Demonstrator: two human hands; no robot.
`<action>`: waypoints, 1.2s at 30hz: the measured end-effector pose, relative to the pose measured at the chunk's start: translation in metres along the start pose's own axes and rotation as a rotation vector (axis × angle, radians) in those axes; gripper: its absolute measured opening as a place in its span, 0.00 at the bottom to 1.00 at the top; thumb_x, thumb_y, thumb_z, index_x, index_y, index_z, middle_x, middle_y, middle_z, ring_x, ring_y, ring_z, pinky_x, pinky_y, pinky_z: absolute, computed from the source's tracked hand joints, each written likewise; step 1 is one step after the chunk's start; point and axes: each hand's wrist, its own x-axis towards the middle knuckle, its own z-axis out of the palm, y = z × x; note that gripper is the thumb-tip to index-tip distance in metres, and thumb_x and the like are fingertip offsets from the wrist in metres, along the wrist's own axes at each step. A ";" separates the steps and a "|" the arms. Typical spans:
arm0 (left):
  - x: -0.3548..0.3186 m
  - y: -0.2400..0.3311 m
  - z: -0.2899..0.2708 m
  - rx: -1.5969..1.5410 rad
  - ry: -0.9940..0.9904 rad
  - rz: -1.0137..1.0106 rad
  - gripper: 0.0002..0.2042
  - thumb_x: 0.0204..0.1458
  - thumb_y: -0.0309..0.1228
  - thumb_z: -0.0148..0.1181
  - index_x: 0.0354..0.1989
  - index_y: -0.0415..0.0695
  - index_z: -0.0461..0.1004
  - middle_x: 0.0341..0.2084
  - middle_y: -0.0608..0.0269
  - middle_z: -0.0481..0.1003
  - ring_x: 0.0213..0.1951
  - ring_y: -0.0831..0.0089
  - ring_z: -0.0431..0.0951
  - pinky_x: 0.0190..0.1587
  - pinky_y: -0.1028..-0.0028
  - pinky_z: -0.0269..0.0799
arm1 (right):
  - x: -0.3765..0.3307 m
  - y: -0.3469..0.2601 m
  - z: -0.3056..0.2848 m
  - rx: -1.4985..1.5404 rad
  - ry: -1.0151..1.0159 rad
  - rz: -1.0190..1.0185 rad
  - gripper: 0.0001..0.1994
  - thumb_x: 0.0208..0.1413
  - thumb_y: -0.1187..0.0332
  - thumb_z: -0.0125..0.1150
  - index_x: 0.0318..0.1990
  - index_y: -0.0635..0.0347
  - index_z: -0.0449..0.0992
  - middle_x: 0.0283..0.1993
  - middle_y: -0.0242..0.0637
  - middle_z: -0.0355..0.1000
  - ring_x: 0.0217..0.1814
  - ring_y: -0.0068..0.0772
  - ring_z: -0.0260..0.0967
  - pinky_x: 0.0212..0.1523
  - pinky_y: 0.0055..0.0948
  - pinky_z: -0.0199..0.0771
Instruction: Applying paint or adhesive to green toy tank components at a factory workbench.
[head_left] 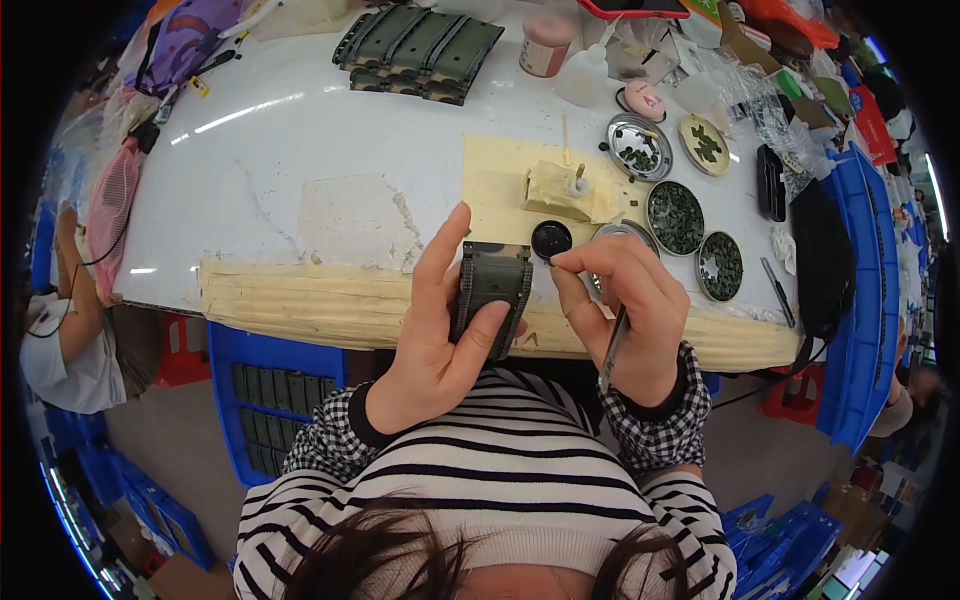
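Note:
My left hand [428, 345] is wrapped around a camouflage-green toy tank body [497, 275] with dark tracks along its sides, held over the table's near edge. My right hand [635, 310] is closed just right of it. Its thumb and forefinger pinch a tiny dark piece, too small to name, beside a small round black pot [551, 239]. A slim metal tool [614, 352], like tweezers, is tucked in the same hand, its far end hidden by the fingers. Behind that hand, a round metal tin [628, 230] is partly covered.
Round tins of small green parts [675, 218] stand at right, near a taped block [560, 192]. Several camouflage tank bodies [418, 50] sit at the back, left of a squeeze bottle [582, 78]. A blue crate [228, 400] of green pieces is below left. Another person's arm [75, 290] shows far left.

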 end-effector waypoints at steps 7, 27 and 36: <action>-0.001 -0.001 -0.003 0.126 -0.080 0.007 0.35 0.59 0.21 0.44 0.69 0.40 0.29 0.50 0.50 0.66 0.44 0.72 0.71 0.45 0.71 0.75 | 0.002 0.007 0.005 -0.052 -0.011 -0.106 0.12 0.40 0.81 0.65 0.36 0.62 0.75 0.31 0.37 0.72 0.27 0.36 0.71 0.25 0.27 0.70; -0.001 0.000 0.000 0.354 -0.005 0.160 0.37 0.55 0.20 0.51 0.69 0.36 0.36 0.38 0.46 0.73 0.33 0.63 0.75 0.39 0.76 0.69 | -0.007 0.009 0.000 -0.249 -0.115 -0.243 0.19 0.33 0.79 0.61 0.40 0.64 0.75 0.33 0.36 0.71 0.23 0.30 0.67 0.22 0.26 0.66; -0.001 -0.010 0.000 0.178 -0.021 0.127 0.35 0.57 0.20 0.48 0.69 0.38 0.35 0.46 0.47 0.70 0.37 0.69 0.75 0.42 0.75 0.72 | -0.010 0.005 0.000 -0.155 -0.100 -0.180 0.16 0.40 0.79 0.64 0.41 0.64 0.76 0.33 0.39 0.72 0.23 0.31 0.68 0.22 0.25 0.66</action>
